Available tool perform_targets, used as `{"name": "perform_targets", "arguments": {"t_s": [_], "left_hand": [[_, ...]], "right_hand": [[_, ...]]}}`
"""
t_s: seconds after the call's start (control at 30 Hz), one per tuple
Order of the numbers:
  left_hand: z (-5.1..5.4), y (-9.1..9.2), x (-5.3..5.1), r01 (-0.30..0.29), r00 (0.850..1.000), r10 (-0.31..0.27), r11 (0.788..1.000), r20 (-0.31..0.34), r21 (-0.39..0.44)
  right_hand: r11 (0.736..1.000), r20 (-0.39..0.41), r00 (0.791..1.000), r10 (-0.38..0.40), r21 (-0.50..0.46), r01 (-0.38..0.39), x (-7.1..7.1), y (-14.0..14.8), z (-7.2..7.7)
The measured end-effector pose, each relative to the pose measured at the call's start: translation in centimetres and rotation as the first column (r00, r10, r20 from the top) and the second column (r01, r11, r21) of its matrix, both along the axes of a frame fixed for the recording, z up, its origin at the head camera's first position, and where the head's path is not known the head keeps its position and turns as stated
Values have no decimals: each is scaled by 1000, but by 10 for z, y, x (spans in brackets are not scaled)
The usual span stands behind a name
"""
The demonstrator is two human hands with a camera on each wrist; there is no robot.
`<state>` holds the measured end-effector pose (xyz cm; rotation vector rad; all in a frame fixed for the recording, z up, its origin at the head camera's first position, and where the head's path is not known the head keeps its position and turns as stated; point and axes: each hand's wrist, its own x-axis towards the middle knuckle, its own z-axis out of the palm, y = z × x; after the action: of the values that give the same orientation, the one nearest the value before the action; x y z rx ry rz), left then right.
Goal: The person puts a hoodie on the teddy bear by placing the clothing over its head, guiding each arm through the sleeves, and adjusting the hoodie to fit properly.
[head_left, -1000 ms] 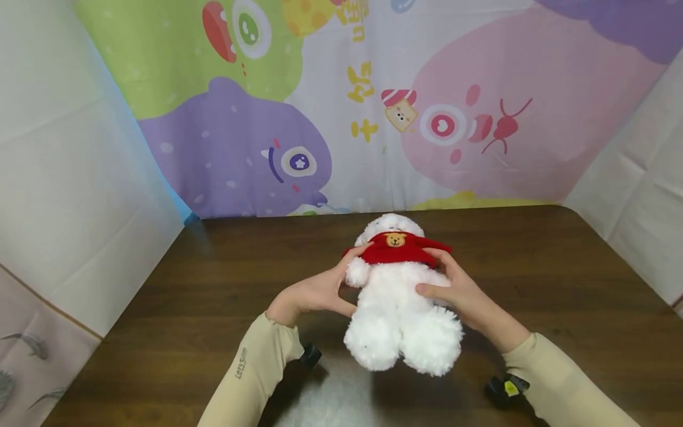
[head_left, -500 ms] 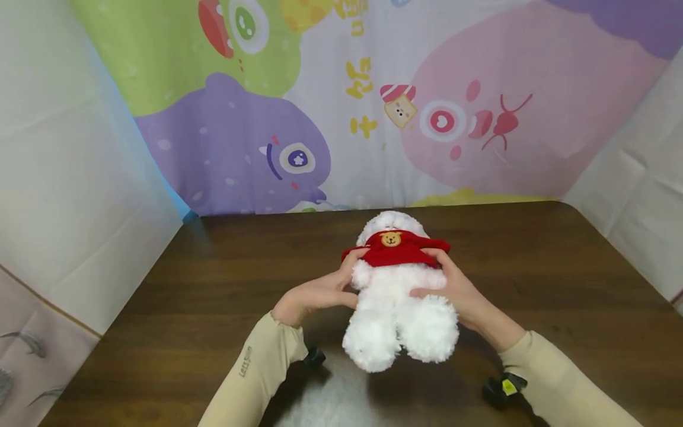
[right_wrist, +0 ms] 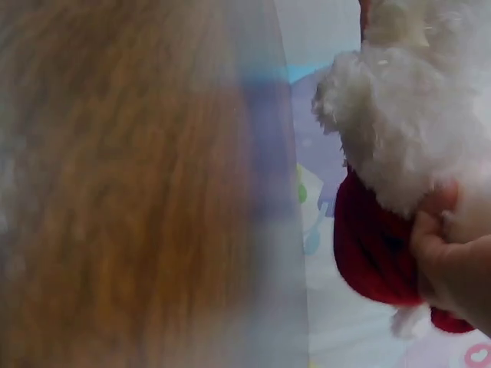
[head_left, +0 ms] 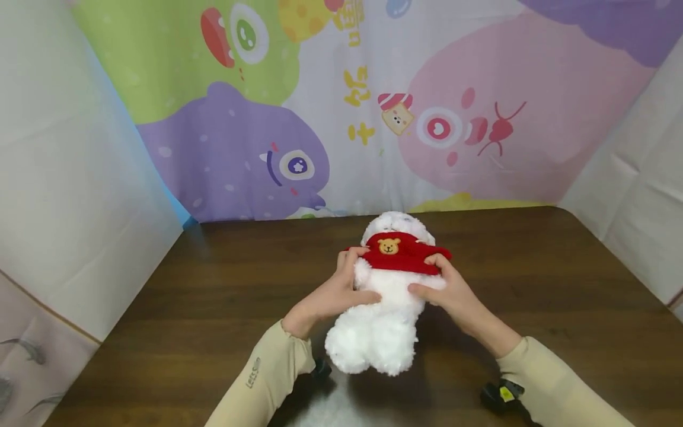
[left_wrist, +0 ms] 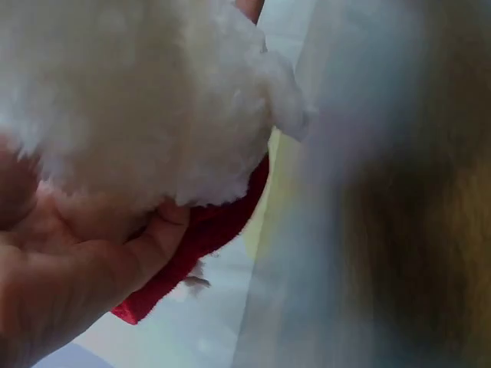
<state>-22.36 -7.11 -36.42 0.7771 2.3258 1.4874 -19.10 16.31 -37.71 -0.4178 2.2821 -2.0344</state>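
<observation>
Head view: where's the plush?

Over the table, head far, legs near and angled left.

And the grip?

Left hand and right hand pinch its sides, thumbs in front, fingers at the red shirt. I'd press evenly and gently, lest the soft body twist.

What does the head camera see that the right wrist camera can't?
Only the head view shows the bear patch, a clear look at the left hand, the left sleeve and the right sleeve. Only the right wrist view gives a close side look at the toy; I spot no new thing there. Both show the toy, red top, right hand, table and cartoon cloth.
</observation>
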Motion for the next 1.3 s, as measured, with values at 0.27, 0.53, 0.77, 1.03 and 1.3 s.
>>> {"name": "perform_targets", "arguments": {"t_s": [0.27, 0.53, 0.77, 1.03, 1.3], "left_hand": [[-5, -11, -18, -191, 982, 190, 976, 20, 101], [0, 3, -10, -296, 954, 298, 942, 11, 161], [-9, 14, -1, -360, 931, 365, 902, 25, 240], [-12, 20, -3, -339, 941, 331, 915, 75, 217], [-16, 19, -2, -398, 899, 428, 888, -92, 232]], "right_hand": [[982, -28, 984, 175, -70, -177, -8, 13, -3], [991, -33, 999, -25, 132, 29, -9, 5, 2], [917, -152, 958, -244, 284, 279, 4, -7, 6], [838, -220, 896, -385, 323, 440, 2, -12, 7], [965, 302, 920, -250, 3, 262, 2, -27, 14]]}}
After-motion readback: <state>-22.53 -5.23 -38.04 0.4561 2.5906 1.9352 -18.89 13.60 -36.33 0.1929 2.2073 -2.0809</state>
